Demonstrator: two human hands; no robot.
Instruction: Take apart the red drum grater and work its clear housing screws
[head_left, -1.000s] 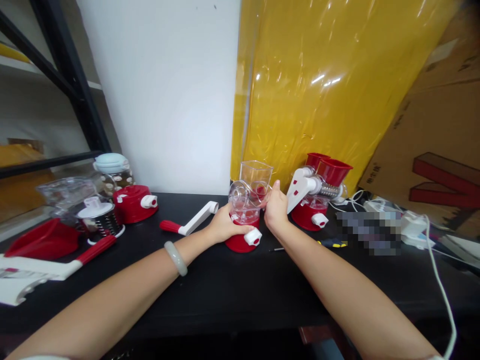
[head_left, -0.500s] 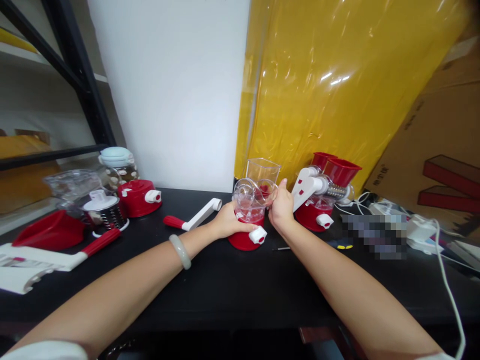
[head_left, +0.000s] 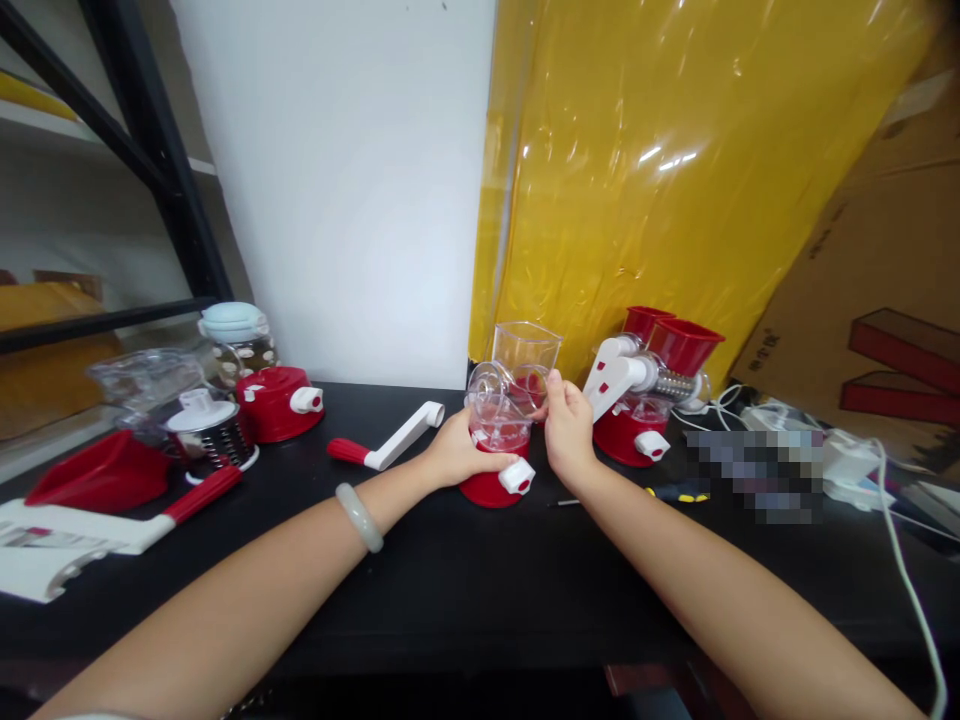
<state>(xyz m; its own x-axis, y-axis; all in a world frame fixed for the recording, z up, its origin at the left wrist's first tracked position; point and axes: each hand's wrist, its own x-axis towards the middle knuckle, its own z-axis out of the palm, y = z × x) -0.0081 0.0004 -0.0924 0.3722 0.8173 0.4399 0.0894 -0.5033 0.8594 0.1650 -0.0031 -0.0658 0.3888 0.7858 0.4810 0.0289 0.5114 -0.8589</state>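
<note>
As I work at a black table [head_left: 450, 590], my left hand [head_left: 454, 450] wraps around the left side of a red base [head_left: 484, 490], its thumb tip just by the white knob [head_left: 516, 478] on the front, while my right hand [head_left: 568, 430] closes thumb and fingers on the right edge of a clear plastic top [head_left: 517, 390]. The top sits over the base, its square-mouthed chute upright at the back, and the pair stands near the middle of the table, between my two hands. A pale bracelet [head_left: 360, 517] circles my left forearm. To the left of my left hand, a white crank [head_left: 401, 438] with a red grip lies on the black surface. Just beyond my right hand stands an assembled grater [head_left: 636, 372] with red chutes above; a screwdriver [head_left: 682, 493] lies on the table, its middle hidden behind my right arm. At the far left, loose parts crowd together: a second red base [head_left: 276, 405], a metal drum [head_left: 206, 430] with a white end, another clear top [head_left: 150, 385], a red scoop-shaped piece [head_left: 101, 472] and a white part [head_left: 97, 535] with a red grip. A jar [head_left: 244, 350] with a light blue lid stands behind them. Off to the right, a white power strip [head_left: 847, 460] lies near a big cardboard box [head_left: 862, 250], and a yellow sheet [head_left: 637, 230] rises behind the grater
</note>
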